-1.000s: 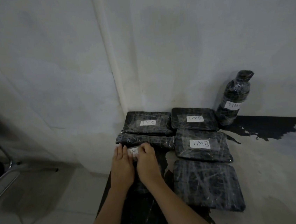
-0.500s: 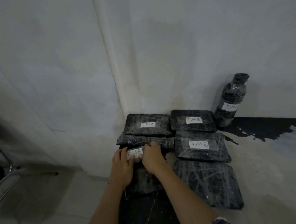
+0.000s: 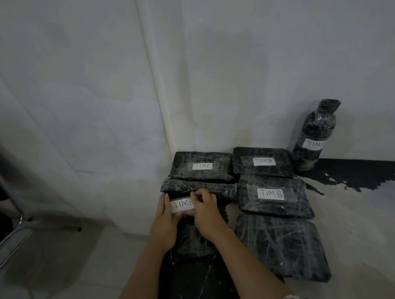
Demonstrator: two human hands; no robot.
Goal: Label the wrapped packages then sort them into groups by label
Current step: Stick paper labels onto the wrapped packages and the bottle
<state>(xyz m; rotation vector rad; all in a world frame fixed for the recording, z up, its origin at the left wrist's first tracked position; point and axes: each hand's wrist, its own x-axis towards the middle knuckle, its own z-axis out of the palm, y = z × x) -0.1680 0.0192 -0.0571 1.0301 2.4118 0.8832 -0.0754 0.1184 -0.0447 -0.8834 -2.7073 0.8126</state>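
Several black film-wrapped packages lie on a table top (image 3: 360, 224) in the wall corner. One at the back left reads TIMC (image 3: 203, 166); two on the right read TIMB (image 3: 263, 161) (image 3: 270, 194). A large package without a label (image 3: 282, 247) lies in front of those. My left hand (image 3: 164, 223) and my right hand (image 3: 207, 215) rest on a small package (image 3: 191, 242), fingers pressing a white TIMB label (image 3: 182, 205) onto its top. An unlabelled narrow package (image 3: 195, 188) sits just behind the label.
A wrapped bottle (image 3: 317, 136) with a white label stands against the wall at the back right. A metal chair frame (image 3: 1, 218) is on the floor to the left. The table's left edge runs under my forearms.
My right hand has slid rightward along the label, so more of its TIMB writing shows. The left hand stays at the label's left end.
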